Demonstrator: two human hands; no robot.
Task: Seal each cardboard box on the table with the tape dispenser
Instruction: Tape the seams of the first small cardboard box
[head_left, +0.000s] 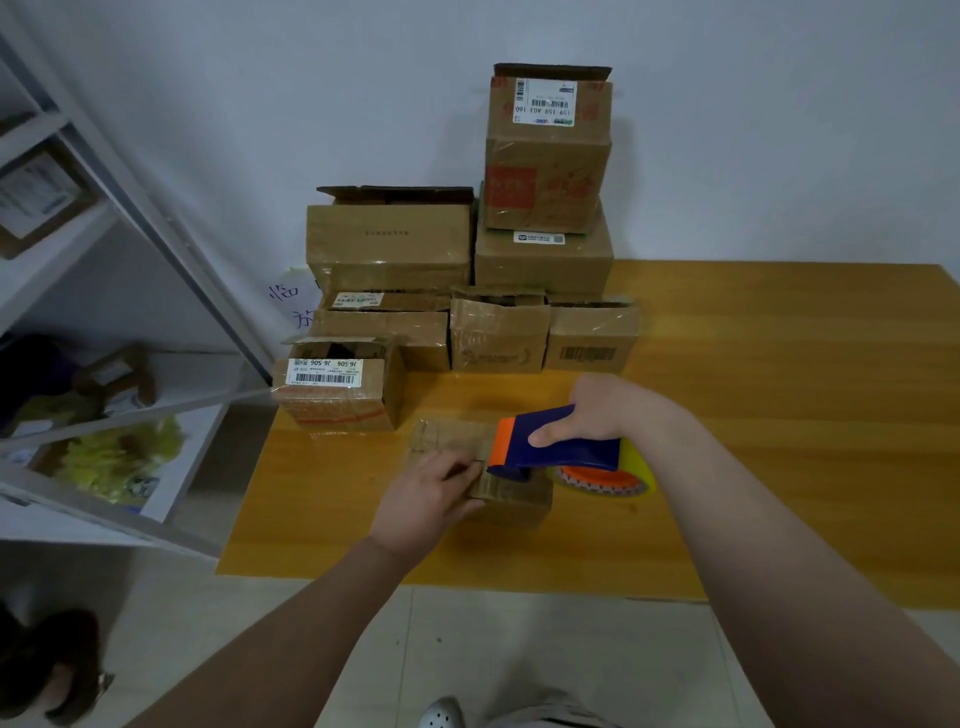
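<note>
1. Head view: a small box (449, 439) of brown cardboard lies flat on the yellow wooden table (779, 415), close to its near edge. Its long axis runs from left to right and slants a little toward the viewer at the right end.
2. A tape dispenser (561, 447), dark blue with an orange front, sits over the right end of the box. Its orange end points left along the box's length. Its tape roll (636, 475) hangs just past the box's right end.
3. The right hand (602, 410) grips the dispenser from above, with its fingers (545, 434) wrapped round the blue body. The forearm comes in from the lower right.
4. The left hand (426, 501) holds the box's near left side. Its fingers curl over the top edge, just left of the dispenser's mouth and touching or nearly touching it. Whether they also pinch a tape end cannot be told.
5. The unsealed length of the box lies left of the right fingers, beyond the left fingers. A sealing stroke would probably run leftward along the long axis while the left hand steadies the box.
6. Behind both hands, well apart from them, a stack of boxes (389, 249) stands against the wall. Several have raised flaps.
7. A metal shelf rack (104, 260) stands to the far left.
</note>
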